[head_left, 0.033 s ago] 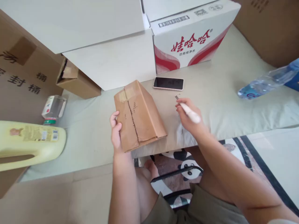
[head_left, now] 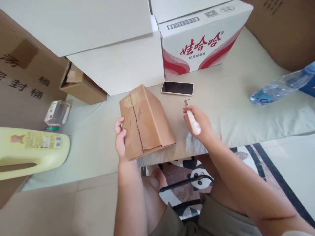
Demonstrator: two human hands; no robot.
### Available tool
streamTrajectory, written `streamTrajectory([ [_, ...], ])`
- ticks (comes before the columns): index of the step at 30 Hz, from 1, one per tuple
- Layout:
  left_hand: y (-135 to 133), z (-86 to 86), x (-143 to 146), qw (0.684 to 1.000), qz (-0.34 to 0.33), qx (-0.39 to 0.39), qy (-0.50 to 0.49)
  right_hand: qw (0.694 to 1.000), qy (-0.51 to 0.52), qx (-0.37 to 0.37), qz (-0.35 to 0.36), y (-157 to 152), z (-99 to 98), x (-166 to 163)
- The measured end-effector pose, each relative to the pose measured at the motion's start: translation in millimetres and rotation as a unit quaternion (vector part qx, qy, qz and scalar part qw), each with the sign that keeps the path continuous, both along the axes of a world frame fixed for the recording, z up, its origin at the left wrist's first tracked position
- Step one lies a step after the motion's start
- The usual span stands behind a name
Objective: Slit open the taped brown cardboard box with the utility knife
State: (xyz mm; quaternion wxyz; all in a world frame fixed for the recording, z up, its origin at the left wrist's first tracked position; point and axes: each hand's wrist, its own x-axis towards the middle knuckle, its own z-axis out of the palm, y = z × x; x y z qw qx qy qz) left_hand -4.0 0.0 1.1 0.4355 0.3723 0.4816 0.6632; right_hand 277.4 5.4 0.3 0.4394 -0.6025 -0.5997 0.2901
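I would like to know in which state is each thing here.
Carton: in left hand, tilted, flaps meeting
Tool: in right hand, metal tip exposed
Phone: lying flat, screen dark
Small bottle: green cap on
Large bottle: cap out of view
Jug: cap out of view

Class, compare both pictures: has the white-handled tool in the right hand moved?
Yes: judged against the phone, the rear end of the tool has swung left, toward the carton, while its metal tip has barely shifted.
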Motion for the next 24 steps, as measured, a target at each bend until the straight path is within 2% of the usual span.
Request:
streamTrajectory([
  [2,-0.2,1.6,-6.0,1.000,0.011,-0.016,-0.022,0.991,-0.122,-0.023,0.047,-1.2,-3.0,0.1],
  [5,-0.3,1.1,-7.2,0.998,0.026,-0.051,-0.040,0.970,-0.224,-0.072,0.060,-1.3,-3.8,0.1],
  [10,-1.1,-2.1,6.1,0.988,0.037,-0.150,-0.023,0.952,-0.276,-0.106,0.080,1.0,-6.1,2.0],
  [13,-2.5,-0.1,12.7,0.991,0.007,-0.125,-0.052,0.949,-0.273,-0.123,0.099,1.2,-9.1,2.7],
  [16,-3.3,2.0,16.0,0.994,-0.016,-0.075,-0.076,0.961,-0.208,-0.115,0.142,2.6,-11.9,2.8],
  [19,-2.9,0.2,17.4,0.995,-0.020,-0.066,-0.070,0.982,-0.077,-0.054,0.162,4.8,-11.2,3.7],
  [21,-1.8,-2.6,17.7,0.994,0.005,-0.079,-0.070,0.987,0.017,-0.018,0.159,4.5,-7.5,5.0],
  [24,0.2,-6.6,18.0,0.990,0.058,-0.098,-0.082,0.973,0.140,0.003,0.185,-0.7,0.6,6.7],
])
